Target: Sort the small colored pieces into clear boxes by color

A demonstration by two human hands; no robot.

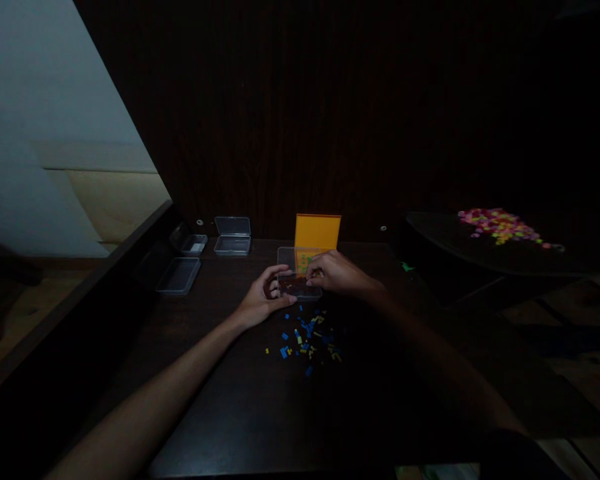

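Note:
A clear plastic box with its lid raised at the back lies on the dark table, and small brownish pieces are inside it. Curled round the box's left side is my left hand, its thumb along the front edge. My right hand is over the box's right part with thumb and fingers pinched together; whatever they hold is too small and dark to make out. In front of the box is a loose scatter of blue and yellow building bricks. Behind it stands an orange-yellow panel, with green pieces seen near its foot.
Left on the table are an open clear box, a smaller clear case and a shallow clear tray. A green piece lies at right. Multicoloured small pieces are heaped on a dark surface further right. A tall dark panel rises behind.

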